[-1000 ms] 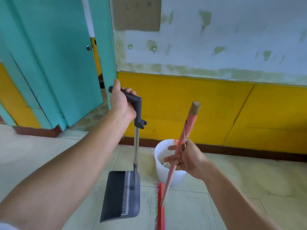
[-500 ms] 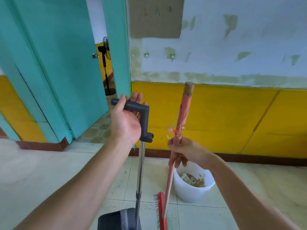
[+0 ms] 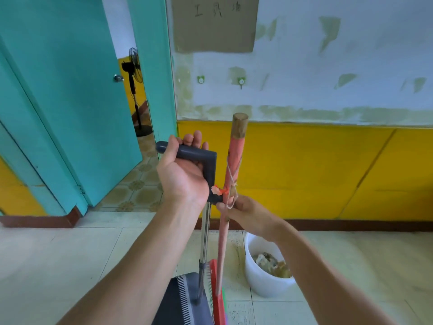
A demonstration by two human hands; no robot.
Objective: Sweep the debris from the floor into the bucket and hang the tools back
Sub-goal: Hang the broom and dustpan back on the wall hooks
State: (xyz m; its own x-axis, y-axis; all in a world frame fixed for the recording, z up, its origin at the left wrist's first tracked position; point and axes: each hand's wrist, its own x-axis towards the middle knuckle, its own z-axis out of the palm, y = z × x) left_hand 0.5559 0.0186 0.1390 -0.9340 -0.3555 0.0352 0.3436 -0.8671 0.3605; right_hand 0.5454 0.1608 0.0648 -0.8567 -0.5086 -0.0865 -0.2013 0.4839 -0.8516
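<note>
My left hand (image 3: 181,174) grips the dark grey handle of the long dustpan (image 3: 185,299), whose metal shaft hangs straight down to the grey pan at the bottom edge. My right hand (image 3: 243,213) holds the pink broom stick (image 3: 234,158) upright beside it, fingers by a string loop tied on the stick. The red broom head (image 3: 216,294) sits next to the pan. A white bucket (image 3: 260,282) with debris inside stands on the floor to the right. Two small green wall hooks (image 3: 240,80) are on the wall ahead, above the tools.
A cardboard sign (image 3: 214,22) with writing hangs on the wall above the hooks. A teal door (image 3: 65,95) stands open at the left, with a standing fan (image 3: 134,90) in the room beyond. Yellow panelling runs along the lower wall over a tiled floor.
Both hands have raised the dustpan and broom and brought them close together. The view has tilted up and nearer to the wall, so the hooks and sign show more fully.
</note>
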